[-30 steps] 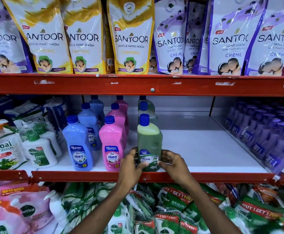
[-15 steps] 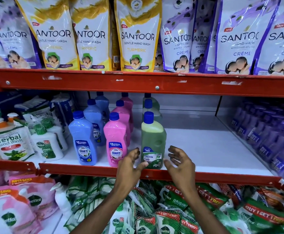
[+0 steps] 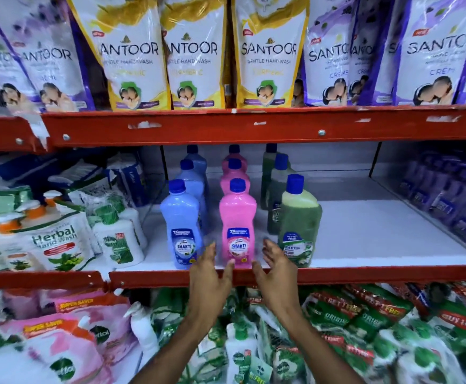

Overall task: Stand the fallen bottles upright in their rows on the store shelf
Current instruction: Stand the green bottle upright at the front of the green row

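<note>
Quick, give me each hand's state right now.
Left hand: open, holding nothing, beside the pink bottle.
Right hand: open, holding nothing, between the pink bottle and the green bottle.

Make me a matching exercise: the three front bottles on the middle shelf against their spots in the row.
Things:
1. blue bottle
2. pink bottle
3. green bottle

Places:
A. middle of the row, between the two open hands
B. right end, beside bare white shelf
C. left end, nearest the white pump bottles

Pairs: 1-C, 2-A, 3-B
</note>
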